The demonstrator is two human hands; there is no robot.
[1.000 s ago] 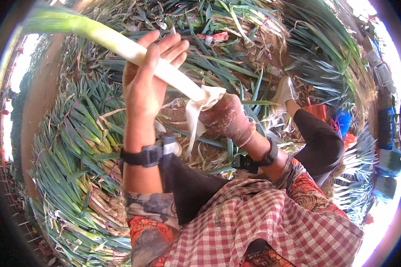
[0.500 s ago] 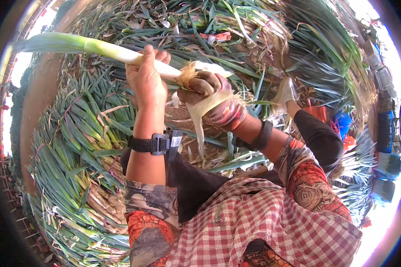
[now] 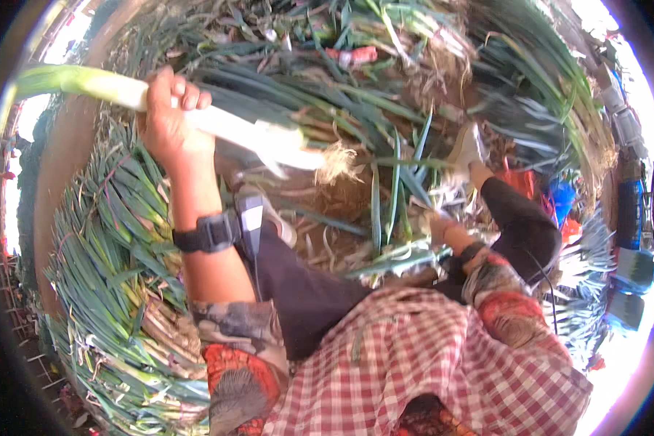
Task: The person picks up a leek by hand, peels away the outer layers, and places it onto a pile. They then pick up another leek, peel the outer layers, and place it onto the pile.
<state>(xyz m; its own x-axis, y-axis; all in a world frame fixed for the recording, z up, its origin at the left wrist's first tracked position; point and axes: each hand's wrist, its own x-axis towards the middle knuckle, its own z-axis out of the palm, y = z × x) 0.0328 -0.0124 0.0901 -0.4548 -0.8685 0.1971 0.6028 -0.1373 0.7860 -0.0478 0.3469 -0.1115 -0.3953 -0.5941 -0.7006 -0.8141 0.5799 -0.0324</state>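
Note:
My bare left hand point(image 3: 174, 120) is closed around the white shaft of a leek point(image 3: 229, 126), held up at the left. Its green top runs off toward the left rim, and its tuft of pale roots points right. A loose flap of pale skin hangs from the shaft near the root end. Low on the right, by my right knee, is my right hand point(image 3: 437, 227), apart from the leek. Motion smears its fingers, and whether it holds anything does not show. Leaf scraps and trimmings point(image 3: 407, 254) lie around it.
Heaped leeks point(image 3: 116, 240) line the left side, some tied in bundles. More leeks lie at the upper right point(image 3: 530, 80) and beyond my hands. A red bag point(image 3: 517, 183) and a blue one point(image 3: 559, 198) sit past my right leg. My shoe point(image 3: 469, 151) rests among leaf scraps.
My right hand has left the root end and dropped down to the right; the peeled strip is no longer seen in it. My left hand has moved left with the leek.

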